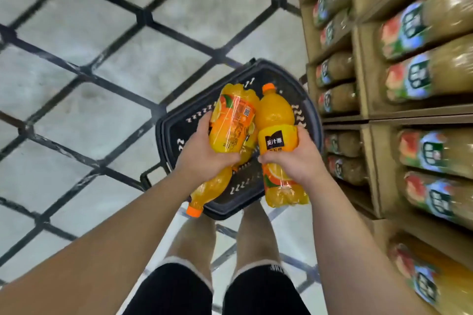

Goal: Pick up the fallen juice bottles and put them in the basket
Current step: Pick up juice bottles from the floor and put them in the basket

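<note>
**Both hands full of orange juice above the basket**

From my feed, the biggest thing is the tiled floor (107,41), pale slabs with dark grid lines, wide open across the left and top of the view. That is where I see free room. On the right a cardboard shelf unit (366,100) runs the whole height of the picture, stacked with greenish juice bottles (435,66) lying on their sides; its edge stands just beside the basket, so that side is tight.

The dark plastic basket (174,130) sits on the floor in front of my legs (253,233), its near rim above my shins and its right rim close against the shelf.

My left hand (204,158) grips one orange juice bottle (230,120) around its middle, fingers curled over the label. Its long axis runs near to far, cap toward me and low left, base pointing away over the basket.

My right hand (297,158) grips the second orange bottle (277,120) around its label. It lies reversed: orange cap pointing away, base toward me, past the near rim. The two bottles touch side by side above the basket's opening.
</note>
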The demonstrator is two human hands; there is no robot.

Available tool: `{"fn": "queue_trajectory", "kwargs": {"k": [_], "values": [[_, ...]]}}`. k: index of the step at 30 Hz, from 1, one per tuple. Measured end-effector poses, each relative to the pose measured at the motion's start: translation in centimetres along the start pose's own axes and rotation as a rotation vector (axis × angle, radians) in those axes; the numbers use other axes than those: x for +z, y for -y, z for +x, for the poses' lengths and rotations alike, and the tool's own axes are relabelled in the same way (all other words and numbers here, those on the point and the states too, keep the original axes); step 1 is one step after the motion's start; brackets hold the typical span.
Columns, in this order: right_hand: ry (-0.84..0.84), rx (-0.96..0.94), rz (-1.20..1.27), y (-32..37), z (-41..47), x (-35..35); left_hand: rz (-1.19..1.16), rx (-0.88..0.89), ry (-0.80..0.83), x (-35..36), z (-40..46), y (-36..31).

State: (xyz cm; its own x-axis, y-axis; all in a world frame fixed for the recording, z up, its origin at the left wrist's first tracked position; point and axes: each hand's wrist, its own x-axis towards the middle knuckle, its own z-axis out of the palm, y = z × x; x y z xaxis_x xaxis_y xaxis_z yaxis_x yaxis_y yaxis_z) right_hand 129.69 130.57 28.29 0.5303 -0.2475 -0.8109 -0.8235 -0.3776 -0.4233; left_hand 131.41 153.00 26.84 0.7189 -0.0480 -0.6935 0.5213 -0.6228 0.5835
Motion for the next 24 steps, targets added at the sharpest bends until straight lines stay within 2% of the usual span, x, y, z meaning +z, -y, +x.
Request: {"fn": "queue_trajectory", "kwargs": {"k": [3,8,11,14,20,24], "values": [[0.048,0.111,0.024,-3.7,6.7,3.1,0.031,-0.077,0.008,4.3,5.7,4.3],[0.027,0.226,0.117,-9.0,16.5,8.3,0.09,-0.138,0.057,11.0,14.9,10.7],[-0.016,0.29,0.159,-11.1,21.7,11.0,0.137,-0.179,0.055,14.0,19.9,13.7],[-0.118,0.272,0.155,-12.8,26.0,13.2,0.167,-0.208,0.021,16.4,24.0,16.0],[-0.276,0.226,0.104,-15.0,30.0,17.1,0.159,-0.117,-0.077,18.6,28.3,17.8],[-0.261,0.258,0.165,-15.7,30.3,19.7,0.262,-0.077,0.007,19.4,29.0,17.1]]}}
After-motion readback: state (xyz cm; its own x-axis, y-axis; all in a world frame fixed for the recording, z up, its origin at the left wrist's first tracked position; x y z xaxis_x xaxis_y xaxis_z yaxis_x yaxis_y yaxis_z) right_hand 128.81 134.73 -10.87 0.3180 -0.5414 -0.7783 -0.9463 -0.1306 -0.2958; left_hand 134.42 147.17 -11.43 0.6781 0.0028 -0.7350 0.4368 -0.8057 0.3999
